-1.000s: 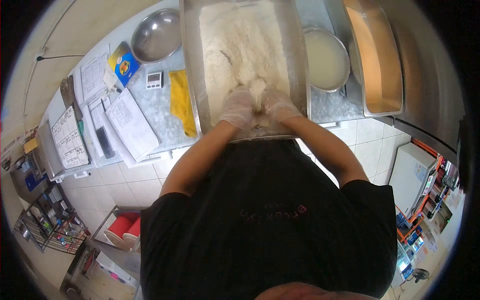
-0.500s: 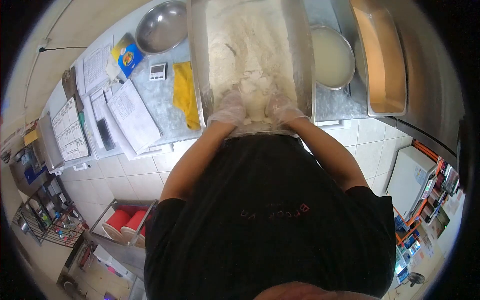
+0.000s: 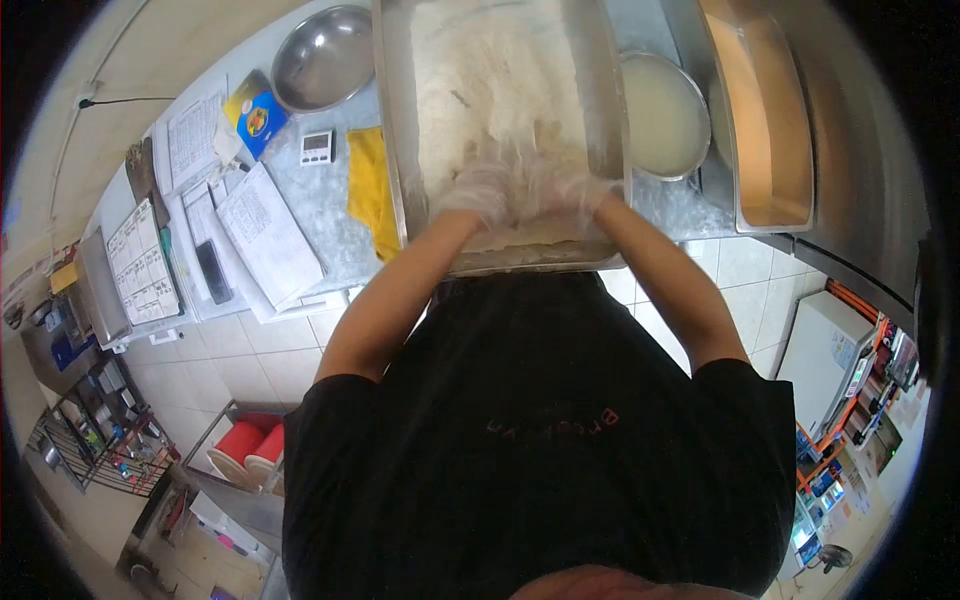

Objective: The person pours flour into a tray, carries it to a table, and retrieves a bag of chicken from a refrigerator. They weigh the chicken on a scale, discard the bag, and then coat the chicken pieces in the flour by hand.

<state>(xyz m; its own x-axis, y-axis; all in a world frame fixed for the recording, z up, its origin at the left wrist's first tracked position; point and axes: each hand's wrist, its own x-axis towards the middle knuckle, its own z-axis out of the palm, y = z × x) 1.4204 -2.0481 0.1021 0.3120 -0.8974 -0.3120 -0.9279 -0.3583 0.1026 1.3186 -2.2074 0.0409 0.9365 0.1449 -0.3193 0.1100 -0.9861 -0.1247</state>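
Note:
A deep metal tray [image 3: 391, 130] of pale flour [image 3: 490, 60] stands straight in front of me on the counter. Both my hands wear thin clear plastic gloves and are at work in the flour near the tray's close end. My left hand [image 3: 482, 188] is left of the middle, fingers pointing away from me and smeared by motion. Close beside it on the right, my right hand [image 3: 566, 188] is blurred too, its fingertips at the flour. What the fingers hold, if anything, I cannot tell.
Right of the tray are a round bowl of cloudy pale liquid [image 3: 662, 115] and a long metal container [image 3: 765, 120]. To the left lie a yellow cloth [image 3: 370, 185], a timer [image 3: 317, 147], a steel bowl [image 3: 322, 58], papers [image 3: 265, 230] and a phone [image 3: 212, 270].
Both hands have moved forward, away from me, and closer together in the flour. The lump of flour between them is now covered or broken up.

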